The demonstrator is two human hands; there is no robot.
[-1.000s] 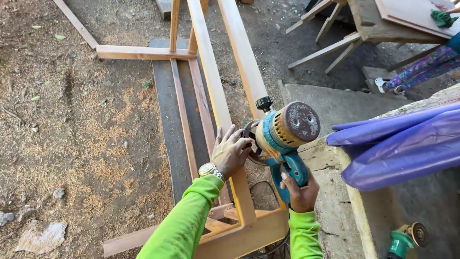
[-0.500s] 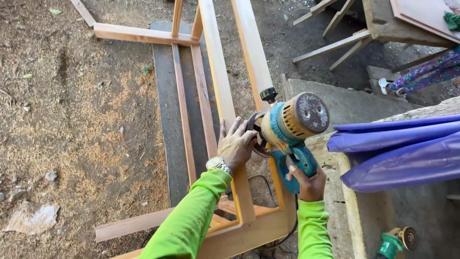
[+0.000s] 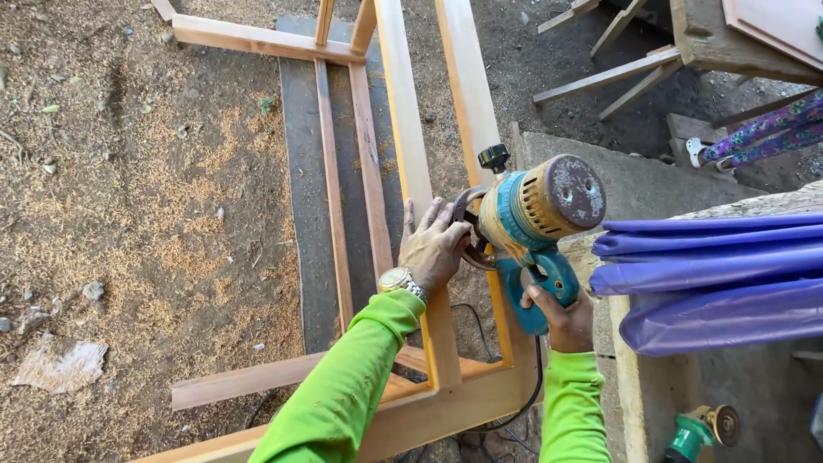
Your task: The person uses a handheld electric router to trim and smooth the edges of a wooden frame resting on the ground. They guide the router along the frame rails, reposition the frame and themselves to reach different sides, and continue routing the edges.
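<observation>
Teal-and-tan electric router (image 3: 531,219) sits on the orange wooden frame rail (image 3: 480,129), just ahead of the right hand (image 3: 561,319) clenching its handle. Left hand (image 3: 433,249), fingers spread flat, presses beside its base, likely steadying.

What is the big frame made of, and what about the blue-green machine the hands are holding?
The frame looks like bare, smooth-cut wood: orange-tan rails with faint grain, and sawdust on the ground beside it. The power tool seems to have a teal plastic body and a dull, scuffed metal top cap with vent slots. The right hand grips its handle; the left hand rests flat on a rail.
</observation>
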